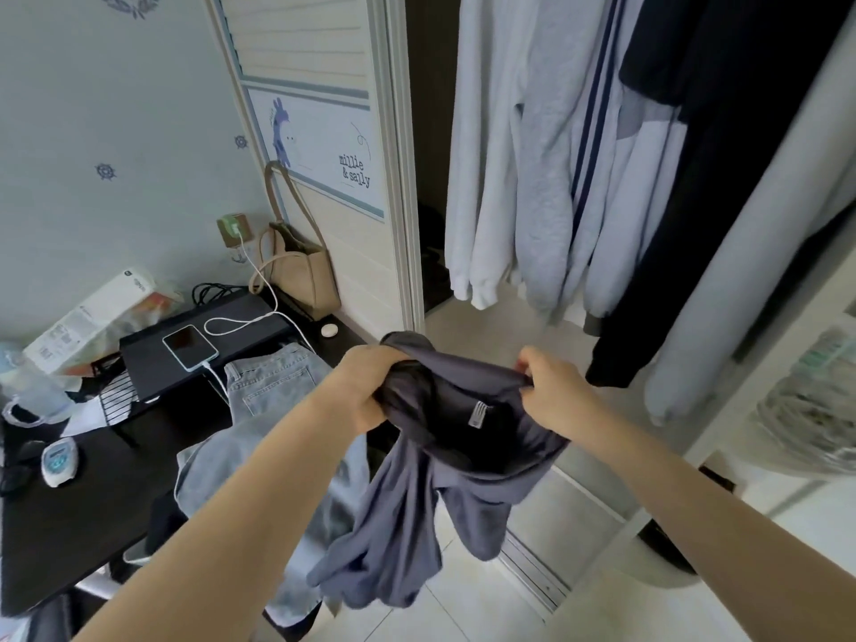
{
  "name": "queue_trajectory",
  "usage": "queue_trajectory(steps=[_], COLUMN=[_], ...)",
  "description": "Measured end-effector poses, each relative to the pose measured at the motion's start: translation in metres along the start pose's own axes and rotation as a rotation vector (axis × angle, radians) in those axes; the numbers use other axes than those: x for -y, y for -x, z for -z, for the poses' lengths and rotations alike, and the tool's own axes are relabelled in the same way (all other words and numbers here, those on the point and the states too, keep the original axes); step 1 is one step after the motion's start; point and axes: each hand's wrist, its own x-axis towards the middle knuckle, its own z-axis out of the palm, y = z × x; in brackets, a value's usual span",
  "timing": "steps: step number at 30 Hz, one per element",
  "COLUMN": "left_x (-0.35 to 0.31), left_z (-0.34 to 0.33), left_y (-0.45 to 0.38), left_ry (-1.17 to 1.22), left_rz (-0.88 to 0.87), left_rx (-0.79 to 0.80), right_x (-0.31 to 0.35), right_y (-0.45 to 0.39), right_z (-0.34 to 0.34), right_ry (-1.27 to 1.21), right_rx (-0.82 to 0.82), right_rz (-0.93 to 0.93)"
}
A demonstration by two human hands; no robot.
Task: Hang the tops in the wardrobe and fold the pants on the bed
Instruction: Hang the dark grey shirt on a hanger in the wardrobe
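The left hand (370, 386) and right hand (549, 391) each grip the dark grey top (417, 493) at its neckline, stretched crosswise just before the open wardrobe (532, 178), body hanging below.

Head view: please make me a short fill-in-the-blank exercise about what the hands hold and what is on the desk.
1. Both hands, the left hand and the right hand, hold the dark grey top by its ____.
2. The light blue ____ hang over the edge of the black desk.
3. A white cable is plugged into the ____ lying on the black stand.
4. The beige bag hangs on the wardrobe ____.

Missing words: collar; jeans; phone; door
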Motion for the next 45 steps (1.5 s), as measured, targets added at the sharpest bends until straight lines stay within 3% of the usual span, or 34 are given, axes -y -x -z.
queue_trajectory(steps=[2,5,7,10,13,16,18,21,24,29,32,35,38,40,45], left_x=[-0.012,-0.027,-0.031,-0.04,-0.055,-0.067,-0.074,-0.087,-0.104,-0.153,-0.19,-0.213,-0.239,-0.257,-0.305], left_z=[0.002,0.014,0.018,0.02,0.036,0.055,0.064,0.071,0.07,0.092,0.108,0.108,0.107,0.113,0.105], left_y=[0.001,-0.004,-0.006,-0.01,-0.018,-0.03,-0.044,-0.069,-0.092,-0.127,-0.144,-0.151,-0.172,-0.187,-0.2], left_ry=[-0.309,-0.936,-1.081,-1.183,-1.041,-1.092,-1.271,-1.433,-1.123,-0.403,-0.346,-0.622,-0.837,-0.609,0.011], left_rz=[-0.118,-0.248,-0.242,-0.331,-0.449,-0.561,-0.623,-0.613,-0.494,-0.345,-0.225,-0.154,-0.342,-0.372,-0.265], left_rx=[0.012,-0.076,-0.123,-0.268,-0.427,-0.551,-0.504,-0.272,-0.041,0.083,0.244,0.418,0.193,0.118,0.289], right_x=[-0.008,-0.011,-0.011,-0.003,0.003,0.011,0.023,0.054,0.09,0.125,0.144,0.163,0.171,0.171,0.172], right_y=[-0.015,-0.03,-0.038,-0.044,-0.058,-0.078,-0.095,-0.114,-0.132,-0.17,-0.194,-0.214,-0.234,-0.241,-0.253], right_z=[0.005,0.02,0.03,0.04,0.042,0.05,0.058,0.071,0.087,0.116,0.132,0.143,0.162,0.172,0.18], right_ry=[-0.276,-1.034,-1.216,-0.869,-0.422,-0.312,-0.327,-0.41,-0.444,-0.264,-0.137,-0.04,0.129,0.223,0.261], right_rx=[-0.021,-0.018,-0.024,-0.036,-0.173,-0.306,-0.35,-0.376,-0.372,-0.351,-0.324,-0.346,-0.315,-0.238,-0.151], right_rz=[-0.122,-0.326,-0.328,-0.081,0.172,0.294,0.354,0.437,0.514,0.546,0.548,0.552,0.5,0.453,0.381])
